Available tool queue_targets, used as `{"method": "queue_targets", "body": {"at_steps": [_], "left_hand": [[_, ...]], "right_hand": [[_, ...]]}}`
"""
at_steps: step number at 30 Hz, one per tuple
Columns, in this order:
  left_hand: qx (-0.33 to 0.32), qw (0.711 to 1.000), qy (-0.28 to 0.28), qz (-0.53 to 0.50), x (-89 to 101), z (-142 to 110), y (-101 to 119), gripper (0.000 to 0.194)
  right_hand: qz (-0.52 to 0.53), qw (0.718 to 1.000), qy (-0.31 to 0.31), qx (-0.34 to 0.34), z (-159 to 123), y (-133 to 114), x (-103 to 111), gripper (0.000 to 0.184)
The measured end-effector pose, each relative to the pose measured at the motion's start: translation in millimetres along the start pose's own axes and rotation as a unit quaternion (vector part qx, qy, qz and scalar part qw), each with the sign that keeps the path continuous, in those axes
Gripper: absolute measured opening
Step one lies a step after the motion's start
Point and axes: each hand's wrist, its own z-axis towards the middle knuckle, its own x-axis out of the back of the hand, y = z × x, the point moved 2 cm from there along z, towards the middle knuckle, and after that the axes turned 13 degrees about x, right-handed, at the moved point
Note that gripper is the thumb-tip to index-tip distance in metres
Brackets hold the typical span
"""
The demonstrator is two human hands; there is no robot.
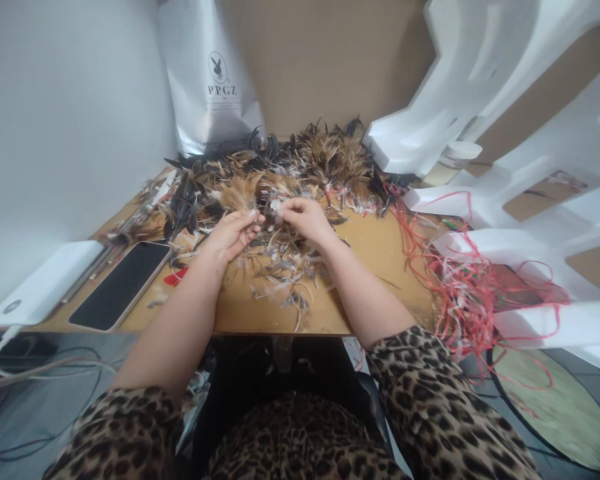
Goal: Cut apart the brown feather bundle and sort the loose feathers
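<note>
My left hand point(236, 232) pinches the pale base of a tuft of golden-brown feathers point(240, 192), whose tips fan away from me. Close beside it on the right, my right hand point(303, 217) is closed with thumb and forefinger on a small bit of white fluff point(276, 205). Behind both hands lies a long heap of brown and black feathers point(335, 157). Loose feather scraps point(287, 267) are scattered on the wooden tabletop point(375, 247) below my hands.
A phone point(123, 283) and a white power bank point(47, 280) with a cable lie at the left. Tangled pink-red strings point(473, 293) hang over the right edge near white foam pieces point(525, 247). A silver bag point(213, 87) stands at the back. A round-rimmed container point(555, 400) sits low at right.
</note>
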Motion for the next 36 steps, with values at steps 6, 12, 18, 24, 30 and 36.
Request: {"method": "queue_targets", "body": {"at_steps": [6, 12, 18, 24, 30, 36], "left_hand": [[-0.004, 1.0, 0.003, 0.011, 0.6, 0.3, -1.4, 0.006], [-0.012, 1.0, -0.012, 0.014, -0.2, -0.2, -0.8, 0.007], [-0.019, 0.999, -0.006, 0.032, 0.7, 0.1, -1.4, 0.014], [-0.055, 0.995, 0.029, 0.075, -0.6, -0.5, -1.4, 0.023], [-0.094, 0.981, 0.039, 0.163, -2.2, 0.1, -3.2, 0.024], [-0.097, 0.97, 0.037, 0.221, -3.3, -0.2, -4.8, 0.023]], "right_hand": [[0.37, 0.909, 0.069, -0.179, 2.1, -0.9, 10.9, 0.021], [0.419, 0.889, 0.012, -0.183, 0.1, 4.6, 5.3, 0.022], [0.316, 0.934, 0.008, -0.166, -2.0, 8.6, 1.5, 0.026], [0.126, 0.989, -0.019, -0.07, -2.1, 0.6, 1.5, 0.026], [-0.057, 0.995, -0.063, 0.056, -0.7, -1.6, 1.9, 0.019], [-0.195, 0.972, -0.095, 0.094, -2.5, -8.7, 0.8, 0.02]]}}
